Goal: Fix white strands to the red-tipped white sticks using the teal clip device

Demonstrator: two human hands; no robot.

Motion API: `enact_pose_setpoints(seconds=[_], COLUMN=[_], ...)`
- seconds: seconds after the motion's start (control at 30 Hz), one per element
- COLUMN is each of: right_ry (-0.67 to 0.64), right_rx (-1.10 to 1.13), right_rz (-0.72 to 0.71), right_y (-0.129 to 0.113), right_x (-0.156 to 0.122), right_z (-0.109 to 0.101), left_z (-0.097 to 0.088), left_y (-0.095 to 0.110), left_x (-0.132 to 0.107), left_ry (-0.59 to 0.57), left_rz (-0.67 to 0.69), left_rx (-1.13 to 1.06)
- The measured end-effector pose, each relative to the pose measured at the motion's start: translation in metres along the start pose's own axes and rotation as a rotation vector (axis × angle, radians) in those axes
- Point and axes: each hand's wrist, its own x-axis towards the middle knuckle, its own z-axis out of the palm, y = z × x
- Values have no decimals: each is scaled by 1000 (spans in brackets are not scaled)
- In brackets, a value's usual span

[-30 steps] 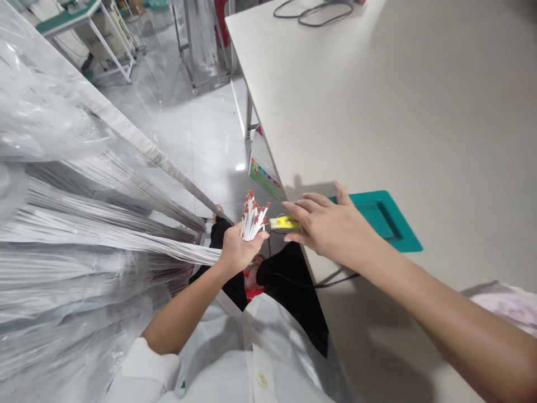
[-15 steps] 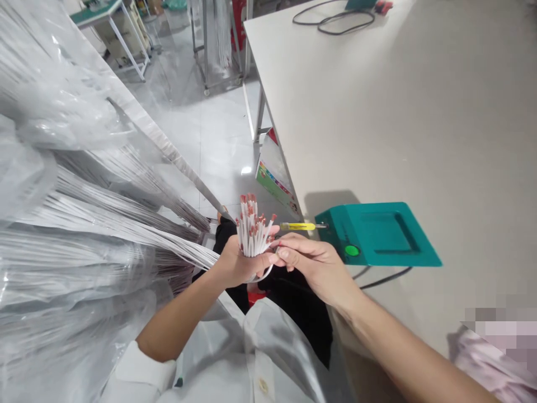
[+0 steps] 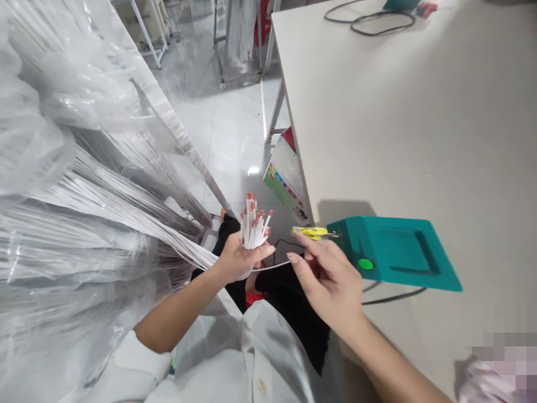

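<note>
In my left hand (image 3: 232, 258), closed around it, is a bundle of white wires (image 3: 254, 229) with reddish-copper ends pointing up. One white wire (image 3: 272, 267) runs out from beneath that hand toward my right hand (image 3: 325, 268). The right thumb and index finger are apart, and the other fingers are curled; whether the wire touches them is hidden. Just beyond the right index fingertip are small yellow-handled snips (image 3: 309, 231), their metal end over the edge of a teal flat device (image 3: 403, 243). A round green spot (image 3: 366, 264) marks the device's near left part.
Long white wires (image 3: 126, 210), partly under clear plastic, hang along a rail (image 3: 188, 146) on my left. A pale table (image 3: 398, 129) extends to the right, with a black cable (image 3: 380, 25) at its far end. A printed box (image 3: 285, 179) stands beneath its edge.
My right hand has moved right, away from the bundle, and its thumb and index finger have parted. The single wire now stretches rightward. The snips have turned slightly, showing both handles.
</note>
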Motion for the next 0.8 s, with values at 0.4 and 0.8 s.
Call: enact_pose_setpoints(seconds=[0.4,0.8], right_ry=[-128,-113], right_rx=[245,287], right_rz=[180,222], right_y=[-2,1], right_x=[-4,-8], right_z=[12,18], left_z=[13,7], left_y=[5,7], left_x=[-6,-7], left_ry=[-81,261], left_rz=[14,100], left_rx=[3,-65])
